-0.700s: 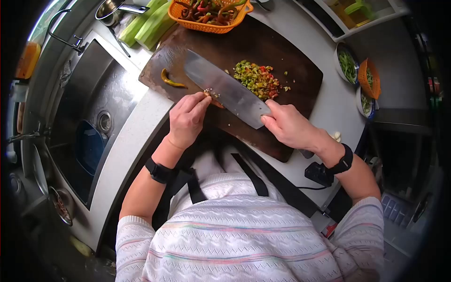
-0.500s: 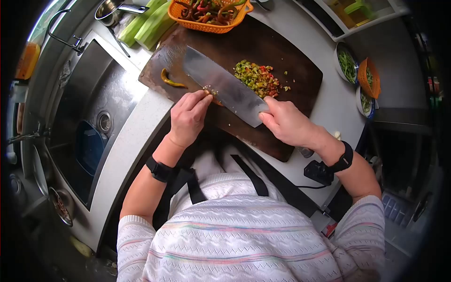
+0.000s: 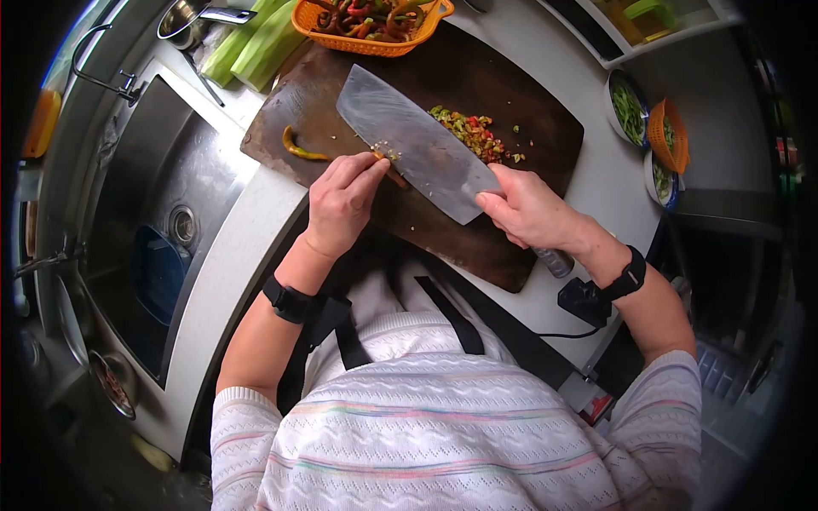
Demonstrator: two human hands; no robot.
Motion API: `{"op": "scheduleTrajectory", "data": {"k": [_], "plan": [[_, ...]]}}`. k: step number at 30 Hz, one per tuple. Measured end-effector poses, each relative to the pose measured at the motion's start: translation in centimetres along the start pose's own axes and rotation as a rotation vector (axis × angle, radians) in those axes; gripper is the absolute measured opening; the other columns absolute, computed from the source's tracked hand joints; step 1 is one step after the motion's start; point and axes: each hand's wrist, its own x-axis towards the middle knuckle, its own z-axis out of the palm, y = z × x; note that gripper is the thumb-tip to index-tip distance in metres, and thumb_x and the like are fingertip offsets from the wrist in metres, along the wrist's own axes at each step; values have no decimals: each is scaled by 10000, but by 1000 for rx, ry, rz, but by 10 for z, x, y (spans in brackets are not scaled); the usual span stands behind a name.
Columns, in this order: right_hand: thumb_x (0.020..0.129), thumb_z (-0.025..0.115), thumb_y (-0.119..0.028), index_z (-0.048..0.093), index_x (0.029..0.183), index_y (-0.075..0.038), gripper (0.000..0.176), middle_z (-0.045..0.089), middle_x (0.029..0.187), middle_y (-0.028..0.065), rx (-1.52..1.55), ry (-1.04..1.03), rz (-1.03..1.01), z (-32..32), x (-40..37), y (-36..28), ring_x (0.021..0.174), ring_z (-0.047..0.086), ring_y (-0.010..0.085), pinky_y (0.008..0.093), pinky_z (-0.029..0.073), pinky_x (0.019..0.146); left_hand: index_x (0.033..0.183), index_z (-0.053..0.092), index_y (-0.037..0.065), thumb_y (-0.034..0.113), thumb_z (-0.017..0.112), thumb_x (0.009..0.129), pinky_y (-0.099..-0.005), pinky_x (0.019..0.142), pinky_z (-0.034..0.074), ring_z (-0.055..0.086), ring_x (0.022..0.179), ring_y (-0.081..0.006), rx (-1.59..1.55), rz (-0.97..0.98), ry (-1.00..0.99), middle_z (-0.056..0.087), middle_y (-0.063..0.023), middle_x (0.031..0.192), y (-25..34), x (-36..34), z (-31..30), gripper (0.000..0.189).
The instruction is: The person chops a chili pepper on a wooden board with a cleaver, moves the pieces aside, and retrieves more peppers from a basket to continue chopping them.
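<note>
My right hand [image 3: 532, 204] grips a broad cleaver [image 3: 417, 140], its blade reaching up and left across the dark wooden cutting board [image 3: 511, 77]. Against the blade's near edge, the closed fingers of my left hand [image 3: 345, 198] hold a chili pepper [image 3: 394, 176], mostly hidden under the fingertips. Small seeds and bits cling around that spot. A whole yellowish chili [image 3: 300, 146] lies on the board, left of the blade. Behind the cleaver sits a heap of chopped red and green pepper [image 3: 473, 132], partly covered by the blade.
An orange basket of peppers [image 3: 366, 41] stands at the board's far edge, beside pale green peeled gourds [image 3: 268, 51] and a metal pot [image 3: 181, 23]. The sink [image 3: 183, 162] is at left. Bowls of cut greens [image 3: 626, 111] and a small orange basket [image 3: 667, 140] stand at right.
The cleaver has shifted slightly up and right and its blade tilts differently, covering more of the chopped heap. My right hand moved a little right; my left hand barely moved.
</note>
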Motion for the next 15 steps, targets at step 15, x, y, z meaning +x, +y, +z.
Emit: {"op": "scheduleTrajectory", "data": {"k": [15], "plan": [[915,527,-180,465,833,59,259,596,707,244,-226,87,-182,19,30,2,639,626,372,439,478,587,930,689,27,-94,680,678,-316,694,519,635,796,-258,9,30,-21,640,-101,926,-2,-1,-3,279]]}}
